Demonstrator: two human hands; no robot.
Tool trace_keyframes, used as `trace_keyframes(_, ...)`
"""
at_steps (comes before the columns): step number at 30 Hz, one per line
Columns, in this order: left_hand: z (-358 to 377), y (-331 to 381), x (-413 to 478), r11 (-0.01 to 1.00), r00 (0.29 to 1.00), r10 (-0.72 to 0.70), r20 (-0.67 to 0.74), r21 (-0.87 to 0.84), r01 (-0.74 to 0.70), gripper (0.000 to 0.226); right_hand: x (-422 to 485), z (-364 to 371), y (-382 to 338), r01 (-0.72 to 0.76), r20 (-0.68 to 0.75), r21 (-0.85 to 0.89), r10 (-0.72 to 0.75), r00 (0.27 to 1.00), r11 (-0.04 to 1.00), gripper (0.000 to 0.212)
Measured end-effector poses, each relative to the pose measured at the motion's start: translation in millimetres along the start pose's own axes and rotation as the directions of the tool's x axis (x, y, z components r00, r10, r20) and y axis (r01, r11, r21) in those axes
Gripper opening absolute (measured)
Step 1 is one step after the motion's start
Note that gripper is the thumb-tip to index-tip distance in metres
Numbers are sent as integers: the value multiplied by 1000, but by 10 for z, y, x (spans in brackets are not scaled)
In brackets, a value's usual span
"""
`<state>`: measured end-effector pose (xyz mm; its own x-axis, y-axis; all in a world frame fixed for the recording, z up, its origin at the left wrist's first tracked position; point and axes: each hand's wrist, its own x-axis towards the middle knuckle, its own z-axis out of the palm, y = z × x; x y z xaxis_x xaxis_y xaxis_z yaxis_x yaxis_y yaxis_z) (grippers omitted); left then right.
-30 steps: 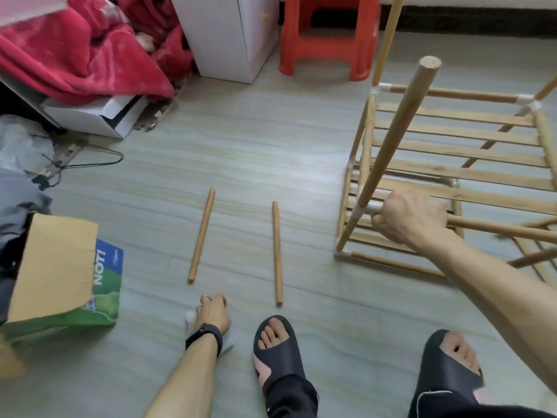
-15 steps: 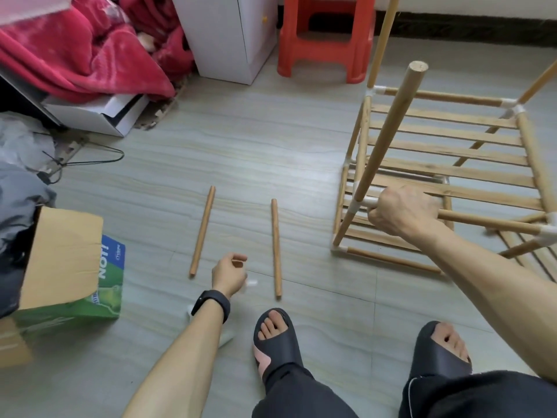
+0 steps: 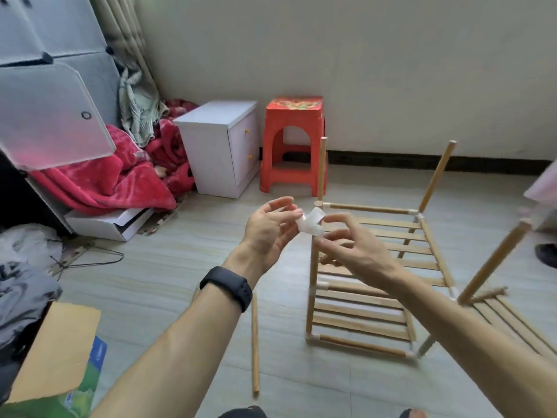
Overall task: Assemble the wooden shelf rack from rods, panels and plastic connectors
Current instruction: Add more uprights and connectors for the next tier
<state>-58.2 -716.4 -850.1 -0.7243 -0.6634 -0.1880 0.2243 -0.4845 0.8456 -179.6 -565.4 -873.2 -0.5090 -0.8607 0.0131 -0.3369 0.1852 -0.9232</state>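
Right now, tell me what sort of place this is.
Probably a room in a home, perhaps a bedroom corner: a heaped red blanket, a small white cabinet with drawers and a red plastic stool.
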Motion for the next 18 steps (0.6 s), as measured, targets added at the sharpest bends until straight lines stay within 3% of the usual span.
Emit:
trace_keyframes(4,472,179,-13,999,999,43,-5,-25,-43,25,39,-200,-449,135,-100,13,-133,986,991,27)
trace_keyframes(8,618,96,-75,997,997,78,1,-6,-78,24,19,-306,-552,124,-214,275,-64,975,953,26)
trace_keyframes(11,599,-37,-156,987,995,97,37,122,-101,19,-24,-271,-460,104,-272,437,22,962,893,26)
trace_keyframes(14,557,-58,-206,969,989,145,37,196,-149,19,-66,-219,-349,47,-232,552,99,968,833,25)
trace_keyframes(18,557,-57,-199,957,980,201,-5,217,-195,23,-23,-163,-340,-27,-102,748,155,983,663,24)
